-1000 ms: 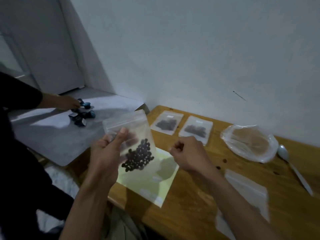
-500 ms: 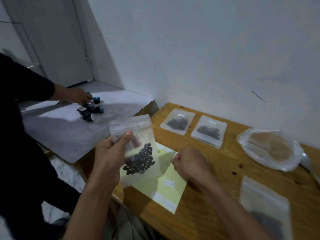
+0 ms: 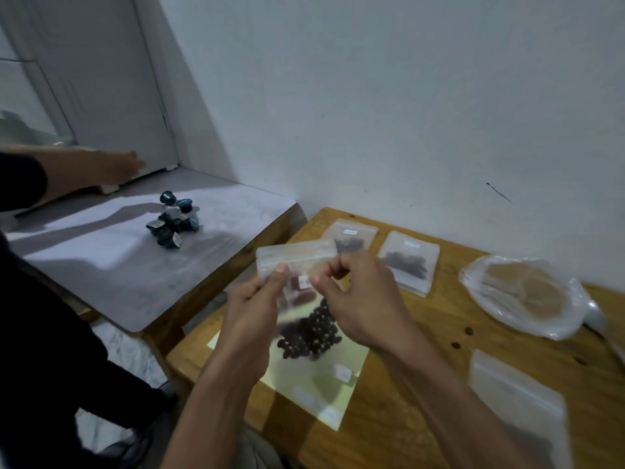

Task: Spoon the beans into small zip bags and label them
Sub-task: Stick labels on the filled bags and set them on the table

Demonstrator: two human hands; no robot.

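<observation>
In the head view, the left hand (image 3: 252, 319) holds a small zip bag (image 3: 297, 286) upright above the near left part of the wooden table (image 3: 422, 384). Its grip is clamped on the bag: the thumb presses the front of the bag and the fingers are behind it. The right hand (image 3: 363, 299) is at the same bag. Its thumb and first finger pinch a small white label (image 3: 305, 281) at the front of the bag, just under the zip strip. Dark beans (image 3: 309, 333) lie together in the bottom of this bag.

Under the bag, a yellow label sheet (image 3: 304, 384) lies flat on the table, with some white labels on it. Beyond the bag, near the wall, two filled zip bags (image 3: 411, 262) lie flat side by side, each with dark beans inside. To the right of the held bag there is a plate covered with clear plastic (image 3: 521, 299). Near the front right, another zip bag (image 3: 517, 401) lies flat, and it is blurred.

To the left of the held bag stands a grey table (image 3: 118, 258) with a small pile of dark blue capsules (image 3: 172, 220). Another person's hand (image 3: 111, 170) is above its far side.
</observation>
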